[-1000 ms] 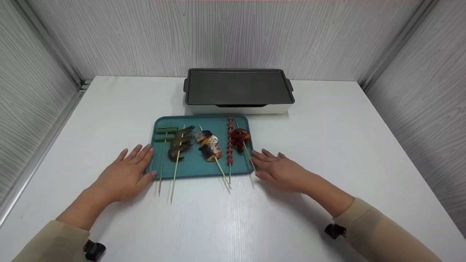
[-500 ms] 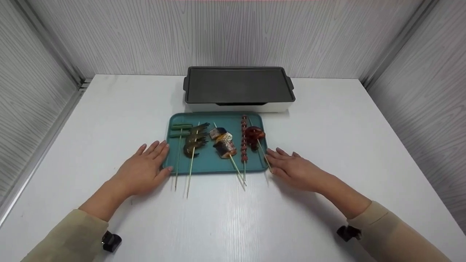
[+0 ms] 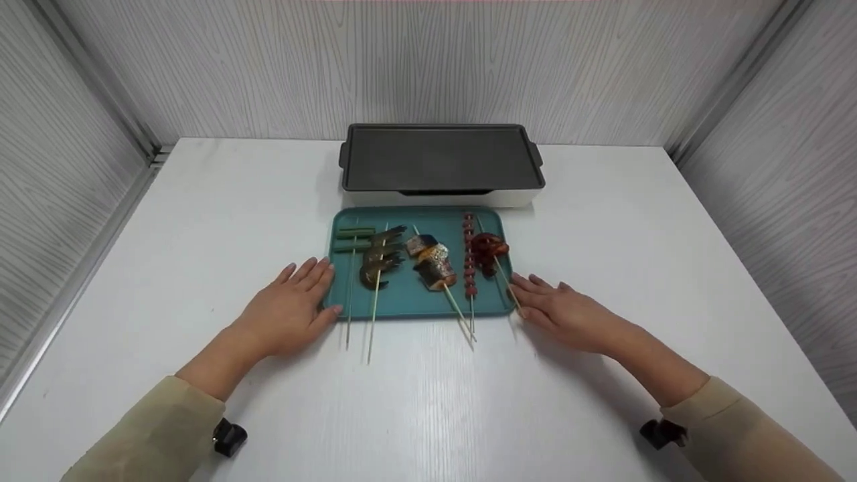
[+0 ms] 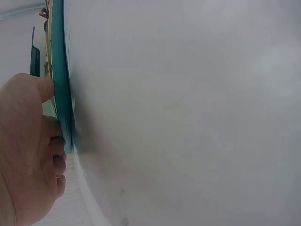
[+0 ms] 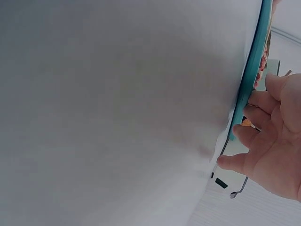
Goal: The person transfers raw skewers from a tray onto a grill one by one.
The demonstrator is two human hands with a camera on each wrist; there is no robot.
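Observation:
A teal rectangular tray [image 3: 428,308] lies on the white table in the head view. On it are a skewer of green stalk pieces [image 3: 355,233], a shrimp skewer [image 3: 381,258], a skewer of fish-like chunks [image 3: 435,268], a skewer of small red pieces [image 3: 470,268] and one with a dark red, octopus-like piece [image 3: 491,251]. My left hand [image 3: 284,314] touches the tray's left edge, fingers extended. At the right edge, my right hand [image 3: 569,314] also has extended fingers against the tray. Each wrist view shows the hand beside the tray's rim [image 4: 61,70].
Just behind the tray stands a white electric griddle with a dark flat plate [image 3: 442,157]. Wood-grain panels [image 3: 428,67] enclose the back and sides of the table. Several skewer sticks extend past the tray's front edge.
The tray with its skewers has slid to the right across the table, and both hands have travelled with it. The griddle has stayed in place.

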